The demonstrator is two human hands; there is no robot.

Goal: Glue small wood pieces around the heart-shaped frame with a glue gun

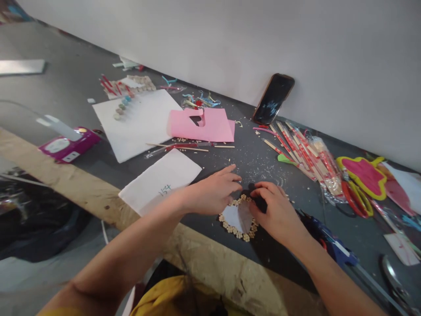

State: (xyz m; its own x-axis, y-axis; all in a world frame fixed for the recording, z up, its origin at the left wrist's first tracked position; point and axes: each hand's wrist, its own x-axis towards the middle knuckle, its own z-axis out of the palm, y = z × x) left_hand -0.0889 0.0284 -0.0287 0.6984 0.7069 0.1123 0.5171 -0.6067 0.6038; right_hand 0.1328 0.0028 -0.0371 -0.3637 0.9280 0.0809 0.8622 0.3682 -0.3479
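Observation:
On the dark tabletop lies a small white paper shape [237, 217], edged with pale flower-like wooden pieces [233, 229]. My left hand [217, 191] rests over its upper left edge, fingers stretched out and apart; its thumb is mostly hidden. At the right edge, my right hand [274, 208] bends over the border with curved fingers, its thumb reaching the pieces and a dark gap between thumb and fingers. Both hands touch or nearly touch the edging, and part of the upper border is hidden behind them. Nothing is visible gripped in either hand.
A white card [158, 184], pink card [213, 125] and large white sheet [148, 127] lie left and behind. A phone [274, 98] leans on the wall. Wrapped sticks [297, 145], scissors [357, 202] and a blue glue gun [329, 239] are right; a purple power strip [67, 145] is left.

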